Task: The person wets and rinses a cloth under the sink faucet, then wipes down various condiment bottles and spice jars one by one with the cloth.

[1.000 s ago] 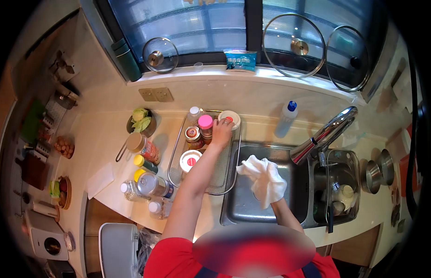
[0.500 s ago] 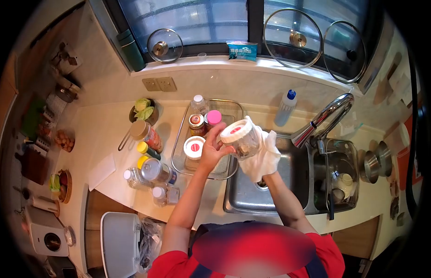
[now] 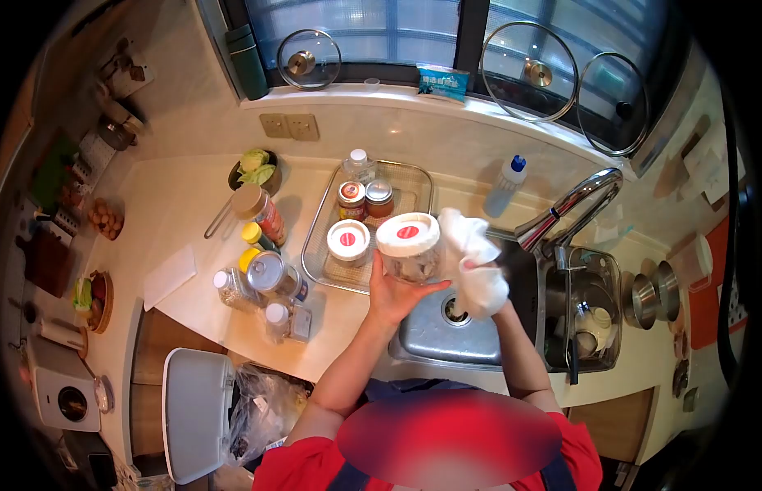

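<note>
My left hand (image 3: 395,296) is wrapped round the lower part of a clear jar (image 3: 414,266) with a white lid (image 3: 408,233), lifted between the tray and the sink. Close to the jar's right side, my right hand (image 3: 502,309) holds a crumpled white cloth (image 3: 473,266), which covers most of its fingers. Behind the jar, a wire-mesh tray (image 3: 410,176) bears a second white-lidded jar (image 3: 348,241), a red-labelled jar (image 3: 351,200), a silver-lidded jar (image 3: 379,198) and a clear bottle (image 3: 359,166).
The sink (image 3: 446,340) has a chrome faucet (image 3: 573,204) and a rack of dishes (image 3: 594,327) at its right. A blue-capped bottle (image 3: 506,186) stands behind it. Several bottles and jars, one a silver-topped can (image 3: 270,272), stand left of the tray. An open bin lid (image 3: 197,413) is below.
My left hand has taken the white-lidded jar from the tray and brought it towards me. The cloth, against the jar half a second ago, is now to its right. The pink lid no longer shows.
</note>
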Demonstrator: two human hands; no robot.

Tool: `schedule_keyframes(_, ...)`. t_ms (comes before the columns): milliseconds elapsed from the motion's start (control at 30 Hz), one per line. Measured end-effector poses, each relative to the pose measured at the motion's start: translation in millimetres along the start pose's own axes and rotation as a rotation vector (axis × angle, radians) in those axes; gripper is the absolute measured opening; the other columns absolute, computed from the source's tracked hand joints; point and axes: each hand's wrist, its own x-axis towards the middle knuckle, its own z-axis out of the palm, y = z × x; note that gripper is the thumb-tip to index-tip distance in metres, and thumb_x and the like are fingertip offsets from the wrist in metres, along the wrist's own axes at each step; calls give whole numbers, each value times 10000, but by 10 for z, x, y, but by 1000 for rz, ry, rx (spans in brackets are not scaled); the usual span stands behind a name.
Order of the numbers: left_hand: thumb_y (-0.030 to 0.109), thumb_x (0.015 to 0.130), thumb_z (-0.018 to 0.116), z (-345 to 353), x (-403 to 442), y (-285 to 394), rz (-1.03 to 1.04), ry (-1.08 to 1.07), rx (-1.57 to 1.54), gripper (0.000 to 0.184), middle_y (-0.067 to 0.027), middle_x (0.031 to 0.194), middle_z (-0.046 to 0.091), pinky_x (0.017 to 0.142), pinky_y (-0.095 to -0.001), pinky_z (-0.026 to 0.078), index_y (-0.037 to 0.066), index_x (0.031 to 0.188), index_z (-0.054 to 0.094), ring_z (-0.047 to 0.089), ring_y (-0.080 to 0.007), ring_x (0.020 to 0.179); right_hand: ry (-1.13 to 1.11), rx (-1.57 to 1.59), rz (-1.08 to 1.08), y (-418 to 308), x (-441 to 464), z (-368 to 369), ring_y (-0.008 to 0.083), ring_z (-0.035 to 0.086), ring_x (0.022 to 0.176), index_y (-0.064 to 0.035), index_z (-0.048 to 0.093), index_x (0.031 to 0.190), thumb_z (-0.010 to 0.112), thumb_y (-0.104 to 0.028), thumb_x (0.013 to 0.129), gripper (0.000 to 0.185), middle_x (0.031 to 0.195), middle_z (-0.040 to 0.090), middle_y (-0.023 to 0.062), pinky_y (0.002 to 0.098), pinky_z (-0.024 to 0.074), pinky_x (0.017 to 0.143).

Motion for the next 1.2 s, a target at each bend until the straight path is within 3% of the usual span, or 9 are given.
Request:
schedule_keyframes(67, 598, 861, 385, -148, -24, -6, 4, 67, 6, 700, -119, 1444, 297, 942, -712, 275, 175, 1409, 277, 312, -376, 1303, 205, 638, 371, -255, -8, -129, 156, 491, 1057, -37, 518, 1190, 665, -210, 805, 447, 1076, 552, 69, 303, 416, 898)
schedule_keyframes(367, 434, 891, 444, -753, -1, -148, -15, 68, 16, 594, -107, 1394, 399, 1060, -501, 290, 91, 1368, 357, 378, -307, 1281, 45, 385, 178, -1075, 187, -368, 199, 531, 1023, -57, 564, 1145, 669, -211, 799, 393, 1048, 570, 79, 338, 432, 874)
schedule_keyframes(500, 510, 870, 480, -395, 77, -264, 208, 37, 995, 679, -111, 1404, 366, 1090, -477, 269, 101, 1386, 313, 374, -306, 1276, -216, -322, 11, -1092, 403, -257, 229, 557, 995, -66, 592, 1113, 668, -205, 795, 356, 1036, 585, 94, 349, 444, 854)
schedule_keyframes(567, 496, 879, 464, -341, -62, -242, 190, 69, 547, 643, -106, 1370, 410, 1068, -464, 308, 96, 1367, 342, 405, -293, 1256, -387, -1200, -429, -1157, 458, -219, 276, 598, 945, -73, 627, 1064, 663, -187, 790, 299, 1029, 609, 128, 349, 465, 816)
schedule_keyframes(633, 482, 887, 449, -368, -165, -202, 172, 89, 94, 609, -102, 1335, 454, 1046, -451, 346, 91, 1348, 372, 435, -279, 1236, -487, -1356, -115, -1094, 414, -325, 328, 595, 974, -58, 631, 1049, 673, -164, 766, 305, 1084, 602, 168, 348, 468, 825)
schedule_keyframes(700, 529, 864, 474, -540, -218, -162, 107, 65, 103, 673, -119, 1380, 394, 1056, -458, 333, 105, 1370, 343, 392, -278, 1269, -116, -636, 64, -1118, 255, -319, 317, 548, 1084, -68, 637, 1049, 684, -181, 753, 320, 1158, 582, 162, 405, 426, 900)
schedule_keyframes(900, 468, 883, 469, -576, -220, -193, -85, 163, 310, 585, -96, 1327, 450, 971, -436, 418, 127, 1348, 368, 473, -251, 1193, -468, -1004, -508, -1005, -157, 545, 397, 339, 1293, 23, 361, 1345, 708, -406, 731, 825, 1366, 391, 230, 458, 256, 1074)
schedule_keyframes(1100, 263, 714, 750, -322, -203, -159, 413, 302, 950, 642, -95, 1083, 530, 840, -368, 478, 79, 1240, 431, 555, -216, 973, 164, -468, -152, -493, -303, 795, 378, 503, 1151, 97, 435, 1243, 633, -322, 835, 617, 1183, 513, 301, 430, 387, 976)
schedule_keyframes(1200, 202, 606, 807, -241, -176, -135, 845, 161, 1679, 692, -158, 1180, 441, 920, -398, 403, 101, 1203, 470, 469, -286, 1088, 142, 206, 378, -406, -208, 636, 190, 609, 914, 50, 522, 1168, 505, -322, 928, 443, 1022, 616, 161, 327, 487, 785)
